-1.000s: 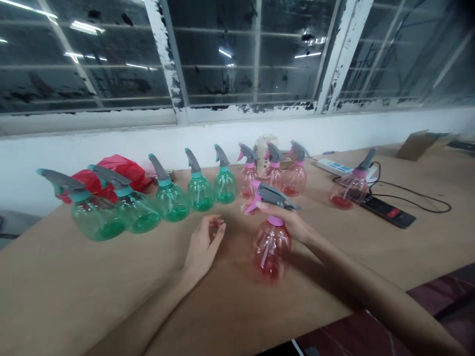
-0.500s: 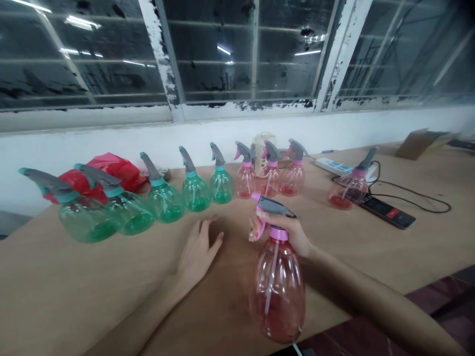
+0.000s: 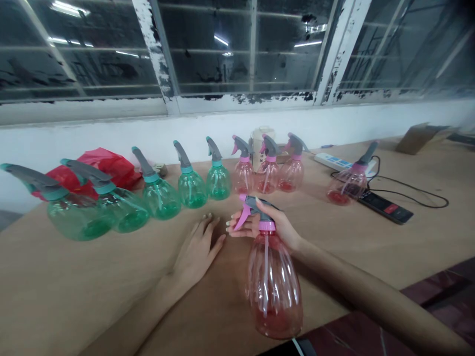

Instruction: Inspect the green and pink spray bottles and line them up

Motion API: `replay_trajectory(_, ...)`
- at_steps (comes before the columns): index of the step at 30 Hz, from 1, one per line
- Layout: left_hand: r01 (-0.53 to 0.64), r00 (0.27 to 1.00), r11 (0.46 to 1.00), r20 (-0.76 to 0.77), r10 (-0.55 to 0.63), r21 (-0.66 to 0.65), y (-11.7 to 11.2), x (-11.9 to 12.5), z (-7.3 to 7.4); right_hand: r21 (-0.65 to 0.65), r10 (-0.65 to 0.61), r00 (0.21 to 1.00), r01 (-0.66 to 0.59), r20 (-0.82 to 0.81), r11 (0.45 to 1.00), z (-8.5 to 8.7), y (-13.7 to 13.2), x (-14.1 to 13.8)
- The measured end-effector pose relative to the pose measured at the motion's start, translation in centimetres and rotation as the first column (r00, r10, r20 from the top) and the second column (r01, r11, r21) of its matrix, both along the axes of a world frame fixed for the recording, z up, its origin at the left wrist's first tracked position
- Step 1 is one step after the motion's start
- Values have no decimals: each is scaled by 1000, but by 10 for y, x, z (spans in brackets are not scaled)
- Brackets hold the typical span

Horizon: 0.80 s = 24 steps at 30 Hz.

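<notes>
A pink spray bottle (image 3: 274, 291) with a grey and pink trigger head is held up near the table's front edge. My right hand (image 3: 280, 222) grips it around the neck and head, thumb on top, with the other fingers stretched out beside the pink trigger. A little pink shows in the bottom of the bottle, and a thin tube runs down inside. My left hand (image 3: 198, 247) rests on the brown table (image 3: 156, 272), fingers extended, holding nothing. Closest to it stand a green spray bottle (image 3: 192, 190) and another green spray bottle (image 3: 161, 198).
Several green and pink spray bottles line the back, including a pink one (image 3: 267, 175). Behind them lie a red plastic bag (image 3: 107, 168) and a beige container (image 3: 260, 143). At right are another pink bottle (image 3: 347, 185), a phone (image 3: 388, 207), a power strip (image 3: 332, 163) and a cardboard box (image 3: 419, 138).
The fingers of my right hand have loosened from the trigger and stretched out. The held bottle's head has shifted slightly left. My left hand stays in about the same place on the table.
</notes>
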<state>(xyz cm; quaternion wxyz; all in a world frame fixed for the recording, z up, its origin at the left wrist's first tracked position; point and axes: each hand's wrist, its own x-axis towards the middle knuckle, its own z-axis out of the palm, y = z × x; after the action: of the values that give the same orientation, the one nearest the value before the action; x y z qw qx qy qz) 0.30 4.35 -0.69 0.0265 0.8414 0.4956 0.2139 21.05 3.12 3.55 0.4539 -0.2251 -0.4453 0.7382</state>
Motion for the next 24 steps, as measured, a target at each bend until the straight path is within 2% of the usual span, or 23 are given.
replay_trajectory(6, -2, 999, 1000, 34, 3, -26, 0, 2, 1, -52, -10, 1000, 10, -4, 999, -1, 1, -1)
replay_trajectory(10, -11, 981, 995, 191, 30, -102, -4, 3, 9, -82, -76, 997, 78, 26, 994, -4, 2, -2)
replay_trajectory(13, -36, 907, 974, 403, 125, -222, -11, 3, 20, -87, -219, 967, 231, 127, 969, -9, 1, 0)
replay_trajectory(16, 78, 765, 951, 629, 136, -300, -19, 10, 34, 77, -368, 881, 362, 296, 929, -11, -2, 0)
replay_trajectory(18, 218, 676, 916, 729, 108, -338, -24, 20, 45, 240, -448, 809, 381, 382, 893, -8, -5, -4)
replay_trajectory(19, 277, 661, 885, 743, 108, -375, -27, 25, 50, 302, -476, 780, 377, 406, 875, -5, -6, -7)
replay_trajectory(22, 414, 673, 771, 733, 100, -485, -31, 41, 65, 390, -475, 770, 318, 425, 864, 2, -8, -16)
replay_trajectory(24, 424, 678, 726, 721, 142, -542, -29, 46, 69, 410, -452, 777, 275, 438, 870, 0, -5, -20)
